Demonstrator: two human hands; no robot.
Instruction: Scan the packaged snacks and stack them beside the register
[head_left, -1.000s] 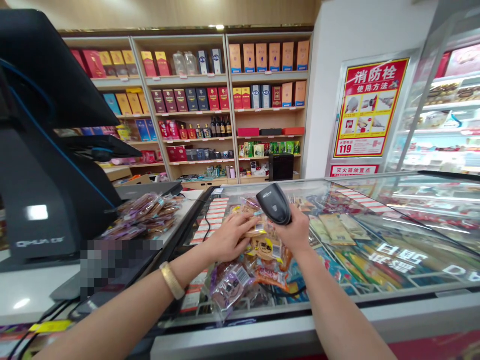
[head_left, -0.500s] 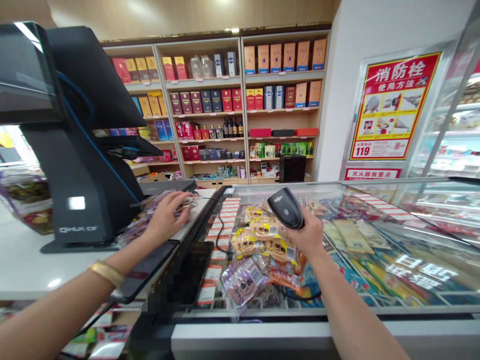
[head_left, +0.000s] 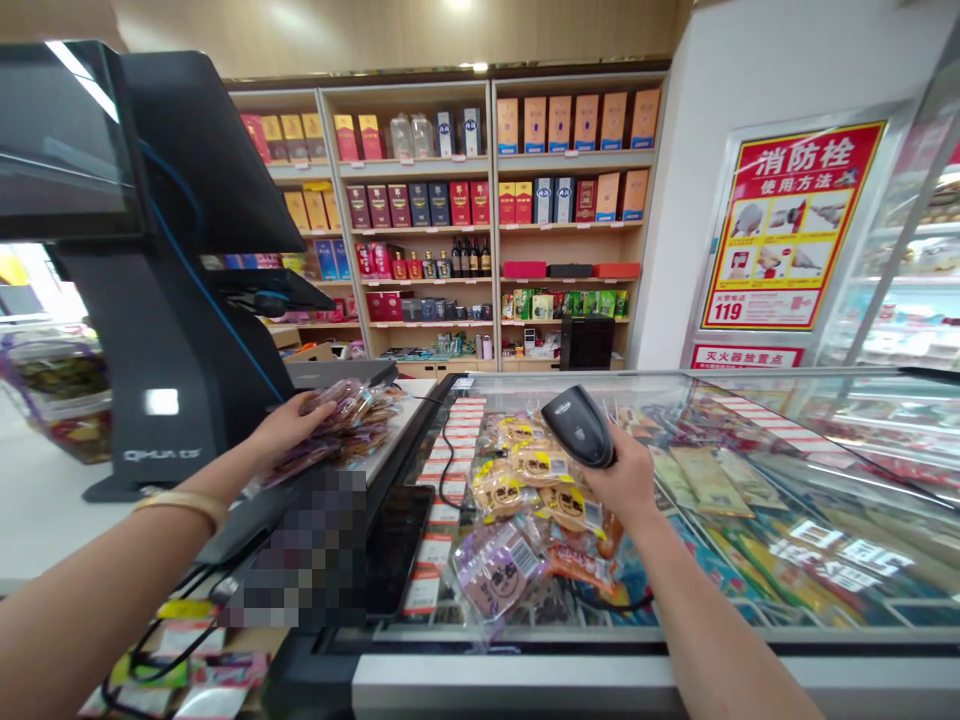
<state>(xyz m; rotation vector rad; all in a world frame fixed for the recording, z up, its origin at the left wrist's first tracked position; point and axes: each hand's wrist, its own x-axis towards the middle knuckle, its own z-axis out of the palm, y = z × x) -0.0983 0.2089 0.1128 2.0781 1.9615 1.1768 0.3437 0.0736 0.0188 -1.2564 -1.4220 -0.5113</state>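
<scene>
The right hand (head_left: 628, 475) wraps the scanner (head_left: 577, 428), seemingly leaving its head clear above snacks (head_left: 559, 500) near the freezer (head_left: 525, 678) top's left edge, while the left hand (head_left: 289, 425) touches packets (head_left: 356, 432) by the counter (head_left: 45, 530)'s right edge, its grip unclear, facing 3 bays of shelves (head_left: 570, 242).

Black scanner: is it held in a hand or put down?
Held: the right hand is closed around the black scanner, whose wide end sticks out.

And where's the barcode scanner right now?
In the head view, the barcode scanner is right of centre, in the person's right hand, above the glass-topped freezer, at the upper right of the yellow-labelled snack packets.
</scene>
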